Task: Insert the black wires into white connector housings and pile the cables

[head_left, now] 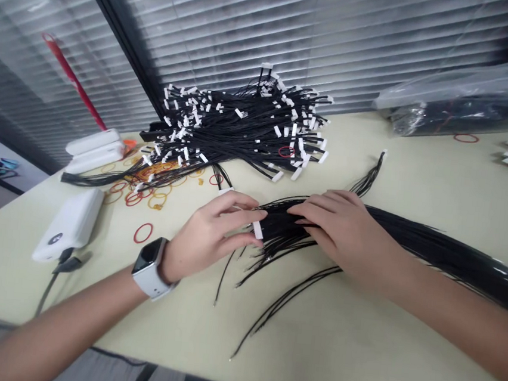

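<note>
Left hand [214,231] pinching a connector [257,230] at the wires' [412,229] near ends

The white connector is sitting between the left thumb and forefinger, which are closing narrowly on it, over the table [168,332]. Right beside it, the right hand [344,232] is bending over the black wires, its fingers close together and touching them; whether they are gripping any cannot be told. The wires are running off to the right, and several are fanning out below the hands, tips free of connectors. Judging by the pile [242,129] lying behind, with white connectors on many ends, much is looking done; these loose ends are probably waiting. Red bands [143,233] and a white box [71,227] are lying leftward.
</note>
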Motion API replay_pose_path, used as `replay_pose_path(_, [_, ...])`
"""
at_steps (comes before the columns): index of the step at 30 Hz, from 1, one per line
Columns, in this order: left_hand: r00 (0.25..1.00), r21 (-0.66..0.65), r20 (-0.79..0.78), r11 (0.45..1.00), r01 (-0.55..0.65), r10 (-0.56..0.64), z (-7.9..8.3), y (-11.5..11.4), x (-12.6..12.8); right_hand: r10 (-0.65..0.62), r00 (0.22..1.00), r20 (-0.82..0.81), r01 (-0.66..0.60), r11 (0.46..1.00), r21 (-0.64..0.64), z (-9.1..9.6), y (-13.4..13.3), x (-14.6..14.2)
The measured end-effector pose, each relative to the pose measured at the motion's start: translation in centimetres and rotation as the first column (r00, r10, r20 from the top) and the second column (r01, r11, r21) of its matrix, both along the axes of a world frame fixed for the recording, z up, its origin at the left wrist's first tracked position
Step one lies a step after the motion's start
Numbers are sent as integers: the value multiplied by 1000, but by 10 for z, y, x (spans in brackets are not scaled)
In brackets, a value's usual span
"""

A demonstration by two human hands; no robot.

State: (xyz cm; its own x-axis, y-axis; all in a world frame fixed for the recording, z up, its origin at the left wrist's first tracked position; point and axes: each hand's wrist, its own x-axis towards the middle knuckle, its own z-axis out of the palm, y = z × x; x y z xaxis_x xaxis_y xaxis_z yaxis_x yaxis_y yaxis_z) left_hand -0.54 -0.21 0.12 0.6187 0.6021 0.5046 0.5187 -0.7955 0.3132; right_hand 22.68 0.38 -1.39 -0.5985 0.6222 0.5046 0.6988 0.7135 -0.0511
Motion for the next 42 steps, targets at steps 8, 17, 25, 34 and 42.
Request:
replay_pose_path(8, [987,-256,78,959,-117,142,-1,-2,9,294,933,209,-294,955,-29,4,-53,-15])
replay_pose_path(17, [911,-676,293,736,-18,291,-4,-1,10,183,918,353,-196,981,3,-14,-39,-17])
replay_pose_path(25, [893,-741,319,671,25,319,-5,0,9,90,970,225,-76,995,-70,-8,-19,-6])
replay_pose_path(34, [900,-747,328,662,61,287,-7,2,8,78,972,-223,-172,881,-441,-3,-14,-10])
replay_pose_path(42, [903,-752,315,658,49,292,-6,1,9,-59,972,-229,-69,855,-514,3,-18,-9])
